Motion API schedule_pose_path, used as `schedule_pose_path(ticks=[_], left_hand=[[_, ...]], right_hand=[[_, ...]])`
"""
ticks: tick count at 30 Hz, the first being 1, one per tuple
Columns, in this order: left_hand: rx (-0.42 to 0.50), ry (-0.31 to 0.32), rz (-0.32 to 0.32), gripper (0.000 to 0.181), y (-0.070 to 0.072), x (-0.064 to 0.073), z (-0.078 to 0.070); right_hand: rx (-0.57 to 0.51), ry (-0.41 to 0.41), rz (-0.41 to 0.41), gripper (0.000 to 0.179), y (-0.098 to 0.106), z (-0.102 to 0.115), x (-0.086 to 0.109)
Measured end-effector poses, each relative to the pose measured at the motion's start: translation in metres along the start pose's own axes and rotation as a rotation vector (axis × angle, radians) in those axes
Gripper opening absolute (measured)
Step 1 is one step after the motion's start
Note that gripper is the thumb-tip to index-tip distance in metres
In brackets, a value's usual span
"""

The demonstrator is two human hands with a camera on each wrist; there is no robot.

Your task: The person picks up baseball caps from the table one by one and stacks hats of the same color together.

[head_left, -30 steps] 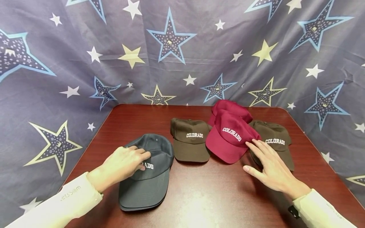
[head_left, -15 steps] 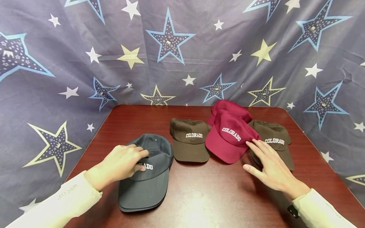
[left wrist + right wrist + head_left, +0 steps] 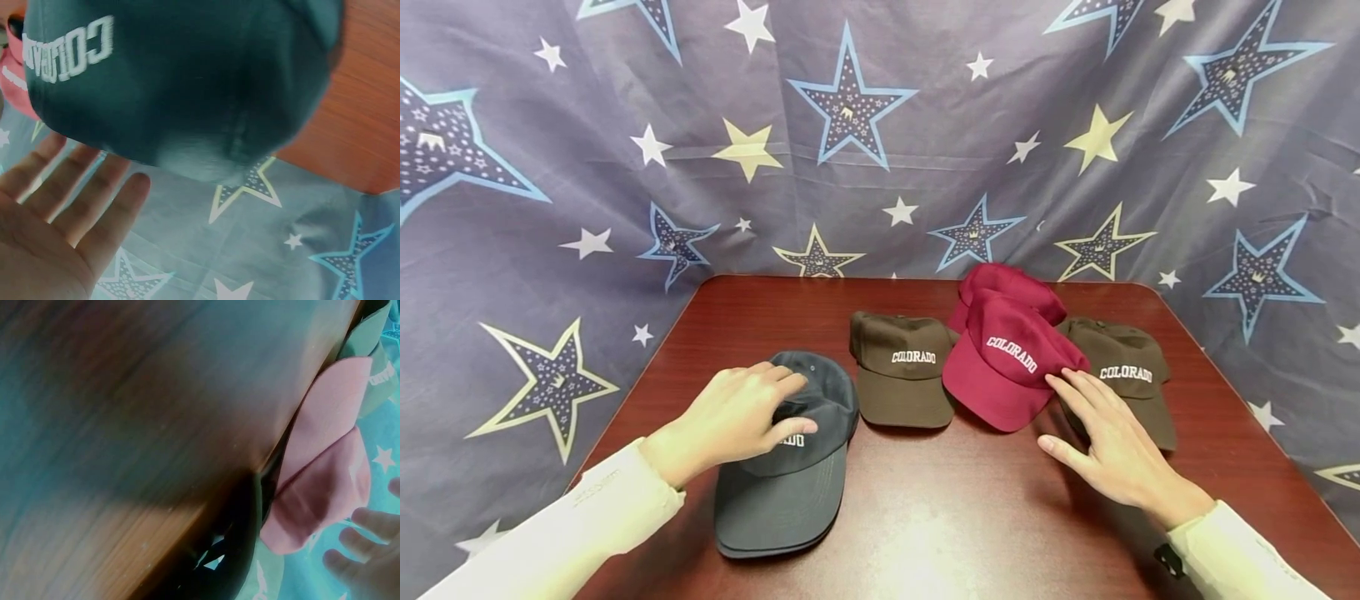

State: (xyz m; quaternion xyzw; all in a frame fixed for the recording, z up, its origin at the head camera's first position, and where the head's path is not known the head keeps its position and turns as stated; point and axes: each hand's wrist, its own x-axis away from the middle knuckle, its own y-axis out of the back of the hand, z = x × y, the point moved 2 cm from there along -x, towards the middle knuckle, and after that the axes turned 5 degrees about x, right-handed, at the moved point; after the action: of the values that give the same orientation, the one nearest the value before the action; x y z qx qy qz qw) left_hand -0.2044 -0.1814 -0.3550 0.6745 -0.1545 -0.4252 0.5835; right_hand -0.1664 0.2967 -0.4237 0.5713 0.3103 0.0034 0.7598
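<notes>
A dark blue-grey cap (image 3: 782, 508) with white lettering lies on the left of the table, and a second edge shows beneath its brim. Over its crown is my left hand (image 3: 737, 417), thumb spread from the fingers and covering part of the lettering. In the left wrist view that hand's fingers (image 3: 103, 206) are extended at the edge of the cap (image 3: 181, 81). My right hand (image 3: 1105, 437) is spread, fingertips by the side of the front maroon cap (image 3: 992, 392); whether they touch is unclear. It partly hides the right brown cap (image 3: 1123, 346).
Another brown cap (image 3: 902, 400) sits between the dark cap and the maroon one. Behind the front maroon cap is a second maroon cap (image 3: 1015, 283). All rest on a reddish-brown table (image 3: 925, 500). A star-patterned cloth (image 3: 880, 192) hangs behind and at both sides.
My left hand has loosened from the dark cap's crown, its thumb and fingers spreading apart, and has shifted slightly to the right. My right hand and the caps stay where they were.
</notes>
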Motion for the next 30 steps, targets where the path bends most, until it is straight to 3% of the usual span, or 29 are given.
schedule_pose_path(ticks=[9, 15, 25, 30], left_hand=[[-0.012, 0.074, 0.013, 0.06, 0.006, -0.037, -0.01], [-0.033, 0.13, 0.083, 0.064, 0.006, -0.063, -0.017], [-0.07, 0.109, 0.113, 0.063, -0.007, -0.094, -0.028], [-0.081, 0.136, 0.177, 0.063, -0.013, -0.113, -0.032]], right_hand=[[0.0, 0.013, -0.007, 0.081, 0.001, 0.003, -0.001], [-0.005, 0.016, -0.011, 0.081, 0.002, 0.004, -0.002], [-0.01, 0.018, -0.009, 0.082, 0.002, 0.007, -0.004], [-0.009, 0.017, -0.013, 0.082, 0.003, 0.007, -0.004]])
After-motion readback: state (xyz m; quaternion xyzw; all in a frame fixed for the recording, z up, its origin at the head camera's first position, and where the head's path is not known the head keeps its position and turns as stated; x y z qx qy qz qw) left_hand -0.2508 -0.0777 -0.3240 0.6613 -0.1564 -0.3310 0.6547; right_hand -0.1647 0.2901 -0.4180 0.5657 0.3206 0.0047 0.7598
